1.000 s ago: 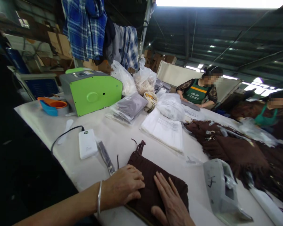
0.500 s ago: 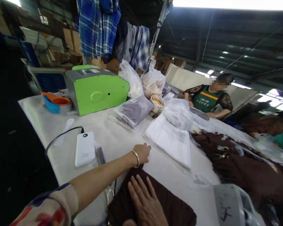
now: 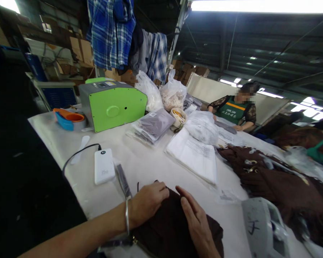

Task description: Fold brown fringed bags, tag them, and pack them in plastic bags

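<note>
A dark brown cloth piece (image 3: 169,229) with a bit of metal hardware at its lower left lies on the pale table at the near edge. My left hand (image 3: 149,201), with a silver bangle at the wrist, rests at the cloth's upper left edge, fingers curled on the fabric. On the cloth's right part lies my right hand (image 3: 195,218), its fingers stretched out and pointing up and left. A narrow grey strip in clear plastic (image 3: 123,180) is just left of my left hand, beside a white power bank (image 3: 104,166) with a black cable.
A green and grey machine (image 3: 115,109) stands at the back left. Bagged grey items (image 3: 154,125) and white plastic sheets (image 3: 192,156) lie mid-table. Brown garments (image 3: 274,186) and a grey device (image 3: 265,227) are at the right. A person in a green apron works beyond.
My left hand has drawn back toward me and left, onto the cloth's upper edge. My right hand has shifted right. The view has shifted slightly.
</note>
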The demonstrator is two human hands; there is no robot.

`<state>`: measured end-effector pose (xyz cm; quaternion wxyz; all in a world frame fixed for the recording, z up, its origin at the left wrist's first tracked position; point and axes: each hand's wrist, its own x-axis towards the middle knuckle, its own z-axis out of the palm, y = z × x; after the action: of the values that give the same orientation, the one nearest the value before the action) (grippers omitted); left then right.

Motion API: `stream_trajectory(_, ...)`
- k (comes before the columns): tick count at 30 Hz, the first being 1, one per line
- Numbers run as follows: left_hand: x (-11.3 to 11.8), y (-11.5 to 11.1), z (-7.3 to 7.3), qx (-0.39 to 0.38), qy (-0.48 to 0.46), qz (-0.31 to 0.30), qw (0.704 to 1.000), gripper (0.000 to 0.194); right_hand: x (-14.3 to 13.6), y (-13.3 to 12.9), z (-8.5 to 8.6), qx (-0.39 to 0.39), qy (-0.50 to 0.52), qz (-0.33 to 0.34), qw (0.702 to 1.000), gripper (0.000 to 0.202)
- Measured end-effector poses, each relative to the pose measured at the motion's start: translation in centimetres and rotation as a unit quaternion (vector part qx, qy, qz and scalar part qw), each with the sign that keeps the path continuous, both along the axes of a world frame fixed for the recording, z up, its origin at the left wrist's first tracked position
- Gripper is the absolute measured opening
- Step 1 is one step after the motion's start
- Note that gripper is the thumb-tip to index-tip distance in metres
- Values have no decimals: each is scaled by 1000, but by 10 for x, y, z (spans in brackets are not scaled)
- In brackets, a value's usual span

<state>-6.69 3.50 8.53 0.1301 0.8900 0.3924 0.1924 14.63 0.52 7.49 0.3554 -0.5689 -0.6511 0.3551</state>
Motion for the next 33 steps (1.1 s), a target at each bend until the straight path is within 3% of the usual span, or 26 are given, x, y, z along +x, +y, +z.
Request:
stream_trajectory(4, -15, -51, -18, 60, 14, 1, 998, 10, -11, 14, 6, 16, -9, 21, 1000, 45)
stream_trajectory(8, -39, -71, -17, 8, -65, 37, 997, 10, -24, 27, -1, 53, -57, 70, 995, 37)
stream_trajectory(10, -47, -65, -14, -17, -122, 84, 989, 15, -30, 30, -7, 71, -84, 106, 988, 32)
stream_trajectory(12, -49, -49, -13, -8, -153, 105, 983, 32, -36, 28, -12, 95, -110, 134, 980, 29)
stream_trajectory(15, -42, -18, -17, 22, -123, 52, 991, 54, -42, 19, -11, 137, -129, 154, 970, 29)
stream_trajectory(20, -30, 10, -24, 28, -47, -42, 998, 22, -41, 2, -1, 137, -139, 173, 966, 25)
stream_trajectory(25, -35, 4, -24, 15, -49, -23, 998, 28, -40, -3, 3, 150, -149, 95, 973, 18)
stream_trajectory(29, -39, -7, -26, -12, -70, 6, 997, 26, -57, -2, 3, 174, -202, 92, 959, 27)
stream_trajectory(33, -43, -22, -26, -15, -78, 2, 997, 23, -70, -3, 0, 216, -235, 115, 941, 19)
